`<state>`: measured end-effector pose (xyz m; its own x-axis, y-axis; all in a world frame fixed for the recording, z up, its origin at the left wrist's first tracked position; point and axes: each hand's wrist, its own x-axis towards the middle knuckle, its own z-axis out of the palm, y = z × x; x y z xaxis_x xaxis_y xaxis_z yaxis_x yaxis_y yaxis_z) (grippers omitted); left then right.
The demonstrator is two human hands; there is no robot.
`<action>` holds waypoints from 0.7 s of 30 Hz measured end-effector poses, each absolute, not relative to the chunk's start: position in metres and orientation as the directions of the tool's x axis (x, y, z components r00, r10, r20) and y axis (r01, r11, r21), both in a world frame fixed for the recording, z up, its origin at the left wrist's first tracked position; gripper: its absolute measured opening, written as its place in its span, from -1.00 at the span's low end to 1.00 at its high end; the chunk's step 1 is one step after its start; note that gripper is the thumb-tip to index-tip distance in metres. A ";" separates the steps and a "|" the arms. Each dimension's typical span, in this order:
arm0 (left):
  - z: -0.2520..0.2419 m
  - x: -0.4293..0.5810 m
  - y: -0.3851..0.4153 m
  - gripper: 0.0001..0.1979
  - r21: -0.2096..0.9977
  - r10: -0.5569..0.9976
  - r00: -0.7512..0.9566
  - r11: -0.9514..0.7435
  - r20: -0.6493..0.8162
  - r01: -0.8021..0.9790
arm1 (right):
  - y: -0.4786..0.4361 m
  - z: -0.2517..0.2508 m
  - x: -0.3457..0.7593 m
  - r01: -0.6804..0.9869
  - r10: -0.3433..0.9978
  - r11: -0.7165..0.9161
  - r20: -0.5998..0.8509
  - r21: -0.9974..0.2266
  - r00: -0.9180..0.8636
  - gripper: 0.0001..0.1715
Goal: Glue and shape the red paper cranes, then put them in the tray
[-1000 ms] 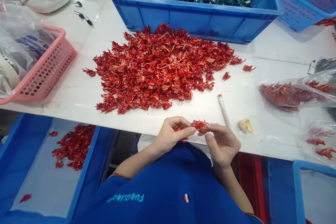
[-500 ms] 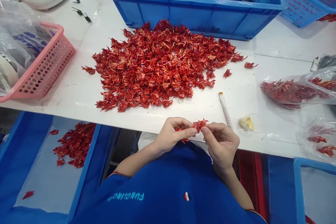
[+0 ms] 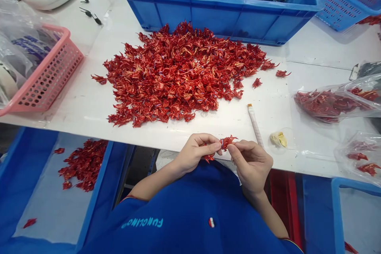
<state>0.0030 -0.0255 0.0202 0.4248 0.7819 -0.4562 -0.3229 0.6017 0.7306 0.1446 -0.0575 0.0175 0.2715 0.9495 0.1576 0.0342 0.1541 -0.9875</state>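
Note:
A small red ribbon-like piece with pointed tips [image 3: 228, 142] is pinched between my two hands at the table's front edge. My left hand [image 3: 199, 151] is closed on its left end, with more red bits showing under and between the fingers. On the other side, the thumb and fingertips of my right hand [image 3: 250, 162] pinch its right side. A narrow pale-and-blue band shows around the piece near my left fingertips. Beyond my hands, a wide pile of similar red pieces [image 3: 178, 75] covers the white table [image 3: 166, 133].
Behind the pile stands a blue bin [image 3: 220, 16] of dark green loops. A pink basket [image 3: 44, 75] is at left; a brush [image 3: 255, 125] and a yellowish lump [image 3: 279, 139] lie at right, near bagged red pieces [image 3: 330, 103]. A blue tray [image 3: 98, 198] sits below left.
My hands stay in nearly the same place. The fingers have shifted slightly on the red piece, and the right fingertips sit a little farther right. The whole view has drifted slightly.

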 end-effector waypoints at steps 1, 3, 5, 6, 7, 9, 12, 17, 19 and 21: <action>0.020 0.003 -0.025 -0.58 0.730 0.780 0.427 0.604 -0.458 -0.321 | -0.058 0.017 0.145 0.036 0.950 0.155 0.159 -0.987 0.270 -0.86; 0.020 0.003 -0.025 -0.58 0.734 0.779 0.430 0.603 -0.457 -0.312 | -0.058 0.017 0.145 0.033 0.951 0.156 0.159 -0.987 0.267 -0.85; 0.020 0.003 -0.025 -0.57 0.742 0.781 0.431 0.597 -0.452 -0.304 | -0.059 0.017 0.146 0.027 0.952 0.157 0.159 -0.987 0.262 -0.84; 0.019 0.003 -0.025 -0.57 0.747 0.783 0.431 0.594 -0.449 -0.300 | -0.059 0.016 0.146 0.023 0.952 0.159 0.160 -0.987 0.260 -0.84; 0.018 0.003 -0.025 -0.57 0.751 0.785 0.431 0.590 -0.446 -0.298 | -0.059 0.016 0.146 0.021 0.953 0.161 0.161 -0.987 0.257 -0.83; 0.016 0.003 -0.026 -0.57 0.763 0.793 0.431 0.575 -0.432 -0.294 | -0.058 0.015 0.146 0.025 0.953 0.165 0.166 -0.986 0.253 -0.82; 0.013 0.003 -0.028 -0.58 0.822 0.830 0.409 0.505 -0.380 -0.261 | -0.057 0.012 0.146 0.053 0.951 0.177 0.184 -0.983 0.250 -0.83; 0.004 0.003 -0.032 -0.77 0.991 0.972 0.210 0.119 -0.104 -0.063 | -0.055 0.005 0.146 0.134 0.952 0.218 0.241 -0.967 0.190 -0.85; 0.002 0.003 -0.031 -0.84 0.992 0.980 0.155 -0.125 0.121 0.017 | -0.056 -0.001 0.146 0.125 0.948 0.253 0.272 -0.959 0.167 -0.78; 0.000 0.003 -0.030 -0.88 0.941 0.938 0.130 -0.333 0.322 0.066 | -0.058 -0.008 0.144 0.115 0.934 0.304 0.320 -0.946 0.161 -0.69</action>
<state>0.0029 -0.0299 0.0002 0.1300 0.9376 0.3225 0.0658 -0.3327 0.9407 0.1444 -0.0583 -0.0085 0.1607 0.9338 0.3196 0.1155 0.3038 -0.9457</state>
